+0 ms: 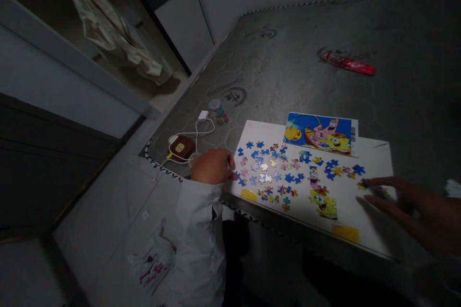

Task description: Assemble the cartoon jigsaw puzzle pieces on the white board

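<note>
A white board lies on a grey mattress-like surface, strewn with several loose jigsaw pieces. A partly joined cartoon cluster sits near the board's front edge. A picture card rests at the board's far edge. My left hand, in a white sleeve, rests at the board's left edge with fingers curled; whether it holds a piece is hidden. My right hand has its fingers stretched out, the fingertips touching a piece at the right of the board.
Left of the board lie a small brown device with a white cable and charger plug, and a little jar. A red wrapper lies far back. A cloth hangs at the upper left. The floor shows below.
</note>
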Available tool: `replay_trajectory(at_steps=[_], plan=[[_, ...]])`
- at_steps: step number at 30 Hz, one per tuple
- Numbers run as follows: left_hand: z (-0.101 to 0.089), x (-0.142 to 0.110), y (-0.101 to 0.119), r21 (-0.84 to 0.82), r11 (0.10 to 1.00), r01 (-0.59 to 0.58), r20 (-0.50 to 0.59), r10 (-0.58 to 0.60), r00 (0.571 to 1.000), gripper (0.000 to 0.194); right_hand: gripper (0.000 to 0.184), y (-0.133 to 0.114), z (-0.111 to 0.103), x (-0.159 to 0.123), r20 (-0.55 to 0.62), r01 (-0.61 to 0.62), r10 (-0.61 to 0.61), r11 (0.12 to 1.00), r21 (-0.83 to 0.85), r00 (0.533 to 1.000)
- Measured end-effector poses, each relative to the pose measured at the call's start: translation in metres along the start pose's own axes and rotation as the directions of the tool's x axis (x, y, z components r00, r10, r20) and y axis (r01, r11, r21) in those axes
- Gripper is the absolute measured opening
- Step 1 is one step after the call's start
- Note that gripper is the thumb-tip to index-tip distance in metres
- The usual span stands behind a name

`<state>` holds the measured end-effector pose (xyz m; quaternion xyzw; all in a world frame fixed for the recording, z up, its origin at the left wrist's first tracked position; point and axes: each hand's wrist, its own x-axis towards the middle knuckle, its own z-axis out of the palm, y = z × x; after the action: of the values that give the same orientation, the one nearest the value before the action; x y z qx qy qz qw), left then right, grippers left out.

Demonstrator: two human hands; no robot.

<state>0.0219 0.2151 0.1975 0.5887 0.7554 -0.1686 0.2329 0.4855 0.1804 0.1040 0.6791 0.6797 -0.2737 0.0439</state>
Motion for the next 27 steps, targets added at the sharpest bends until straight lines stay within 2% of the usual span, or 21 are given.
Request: replay_trajectory(at_steps=[3,6,10,17,22,27], plan=[[0.0,-0.001,0.0,0.006,1.0,-0.019,0.014,0.019,1.0,0.024,0.083,0.001,-0.001,-0.001,0.151,-0.068,0.06,0.996,0.052,0.987],[-0.002,-0.004,0.002,-0.002,0.999,-0.033,0.0,0.033,0.999,0.023,0.087,-0.001,-0.004,-0.001,0.156,-0.103,0.096,0.994,0.038,0.983],[-0.003,-0.005,0.009,-0.003,0.998,-0.057,-0.017,0.057,0.998,0.023,0.087,-0.008,-0.007,-0.003,0.168,-0.085,0.079,0.996,0.031,0.983],[0.002,-0.002,0.011,0.034,0.991,-0.13,0.094,0.126,0.988,0.024,0.08,-0.017,-0.01,-0.008,0.119,-0.056,0.053,0.998,0.02,0.992],[-0.001,-0.007,0.014,0.034,0.991,-0.128,0.037,0.127,0.991,0.026,0.086,-0.018,-0.012,-0.009,0.169,-0.094,0.097,0.995,-0.024,0.981],[0.001,-0.012,0.028,0.036,0.981,-0.193,0.023,0.192,0.981,0.022,0.076,-0.022,-0.014,-0.012,0.13,-0.093,0.094,0.996,-0.016,0.987]])
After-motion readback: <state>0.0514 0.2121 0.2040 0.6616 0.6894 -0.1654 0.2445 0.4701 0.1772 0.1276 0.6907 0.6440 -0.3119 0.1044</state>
